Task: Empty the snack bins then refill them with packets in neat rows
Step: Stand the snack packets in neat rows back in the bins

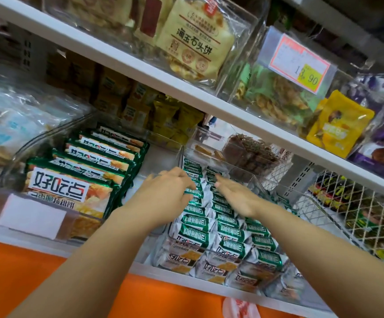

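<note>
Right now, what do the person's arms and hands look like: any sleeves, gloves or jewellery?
The left forearm and right forearm are bare to the frame edge; no sleeve shows. The left hand and right hand wear no gloves, and no watch, bracelet or ring is visible. The fingers are slightly blurred.

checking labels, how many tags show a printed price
1: the pink and yellow price tag on the clear plastic bin, upper shelf, right. Others may be hidden.

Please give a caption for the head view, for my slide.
Left hand and right hand reach over neat rows of green-and-white packets in a clear bin on the shelf.
</note>
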Motion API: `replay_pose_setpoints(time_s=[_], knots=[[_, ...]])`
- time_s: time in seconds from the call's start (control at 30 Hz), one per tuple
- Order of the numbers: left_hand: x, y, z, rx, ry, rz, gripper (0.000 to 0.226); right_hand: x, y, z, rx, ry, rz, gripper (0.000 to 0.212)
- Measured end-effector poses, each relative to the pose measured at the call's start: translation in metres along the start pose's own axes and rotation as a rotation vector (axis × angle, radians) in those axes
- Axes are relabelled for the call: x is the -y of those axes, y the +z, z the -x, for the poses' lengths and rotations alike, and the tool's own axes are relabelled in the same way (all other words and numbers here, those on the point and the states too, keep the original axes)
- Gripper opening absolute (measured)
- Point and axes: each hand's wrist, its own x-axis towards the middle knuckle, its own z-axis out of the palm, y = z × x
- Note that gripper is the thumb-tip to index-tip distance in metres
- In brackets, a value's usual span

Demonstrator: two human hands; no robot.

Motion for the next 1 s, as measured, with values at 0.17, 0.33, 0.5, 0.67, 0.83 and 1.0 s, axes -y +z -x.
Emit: replay_pose_setpoints(time_s=[0.17,0.33,0.5,0.67,0.83,1.0], knots=[[0.005,-0.002,0.001,0.013,0.010,0.053,0.035,-0.012,0.013,-0.007,0.087,0.076,0.133,0.057],[0.006,0.002,-0.003,-0.001,0.001,0.094,0.035,0.003,0.002,-0.011,-0.026,0.073,0.131,0.056],[0.009,0.005,-0.005,-0.018,0.001,0.119,0.035,0.016,-0.007,-0.024,0.012,0.022,0.027,0.054],[0.013,0.003,-0.007,-0.077,0.013,0.173,0.032,0.010,-0.005,-0.029,0.032,0.026,-0.012,0.054],[0.016,0.004,-0.011,-0.100,0.005,0.219,0.032,0.010,-0.011,-0.036,-0.017,0.068,0.020,0.053],[0.019,0.004,-0.015,-0.109,0.003,0.252,0.031,0.003,-0.011,-0.045,0.008,0.130,0.019,0.051]])
